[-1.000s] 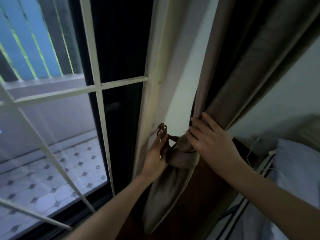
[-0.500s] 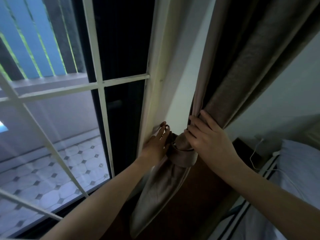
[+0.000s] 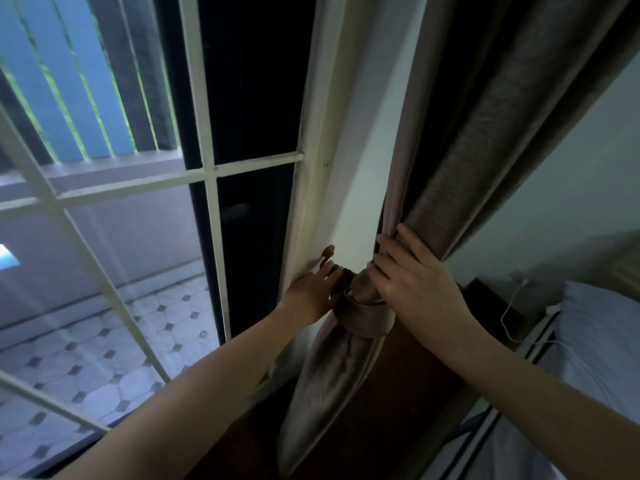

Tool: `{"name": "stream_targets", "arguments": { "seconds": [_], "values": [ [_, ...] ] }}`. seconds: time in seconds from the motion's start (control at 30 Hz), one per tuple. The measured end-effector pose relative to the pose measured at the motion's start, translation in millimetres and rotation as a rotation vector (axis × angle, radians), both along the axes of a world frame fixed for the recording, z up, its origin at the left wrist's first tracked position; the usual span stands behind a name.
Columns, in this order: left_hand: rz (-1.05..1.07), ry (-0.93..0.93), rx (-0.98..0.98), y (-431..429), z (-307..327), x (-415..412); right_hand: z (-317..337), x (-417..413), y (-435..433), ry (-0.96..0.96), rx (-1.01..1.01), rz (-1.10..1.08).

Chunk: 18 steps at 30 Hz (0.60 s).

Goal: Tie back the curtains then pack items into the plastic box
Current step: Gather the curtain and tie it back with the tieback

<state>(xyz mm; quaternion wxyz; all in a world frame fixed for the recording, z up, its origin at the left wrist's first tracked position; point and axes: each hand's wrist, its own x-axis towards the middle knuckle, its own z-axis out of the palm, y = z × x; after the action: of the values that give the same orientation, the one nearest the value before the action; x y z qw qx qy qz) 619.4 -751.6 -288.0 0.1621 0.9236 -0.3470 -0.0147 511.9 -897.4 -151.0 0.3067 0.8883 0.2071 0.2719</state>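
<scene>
A brown-grey curtain (image 3: 471,140) hangs gathered beside the white window frame. A tieback band (image 3: 367,318) of the same cloth wraps around it at its narrowest point. My right hand (image 3: 412,282) presses on the gathered cloth just above the band. My left hand (image 3: 313,292) holds the band's end by a small brown wall hook (image 3: 328,252) on the frame. Whether the loop sits on the hook is hidden by my fingers. No plastic box is in view.
A white barred window (image 3: 207,174) fills the left, with a tiled balcony floor (image 3: 114,344) outside. At the right is a bed with a grey pillow (image 3: 602,327) and a white charging cable (image 3: 512,310). Dark wooden furniture stands behind the curtain's lower part.
My left hand has moved from the hook's loop down and left, against the frame. The brown hook has come into plain sight above my fingers. My right hand stayed on the curtain.
</scene>
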Motion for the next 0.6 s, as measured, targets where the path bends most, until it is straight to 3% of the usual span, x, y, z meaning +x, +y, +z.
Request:
{"name": "stream_targets", "arguments": {
  "seconds": [0.5,0.6],
  "values": [
    [-0.063,-0.234,0.317,1.5,0.3,-7.1,4.8,-0.3,7.1,0.023,-0.013,0.029],
    [-0.054,-0.321,0.284,3.4,-7.1,-11.3,-0.1,1.6,6.5,0.018,0.008,0.042]
  ]
}}
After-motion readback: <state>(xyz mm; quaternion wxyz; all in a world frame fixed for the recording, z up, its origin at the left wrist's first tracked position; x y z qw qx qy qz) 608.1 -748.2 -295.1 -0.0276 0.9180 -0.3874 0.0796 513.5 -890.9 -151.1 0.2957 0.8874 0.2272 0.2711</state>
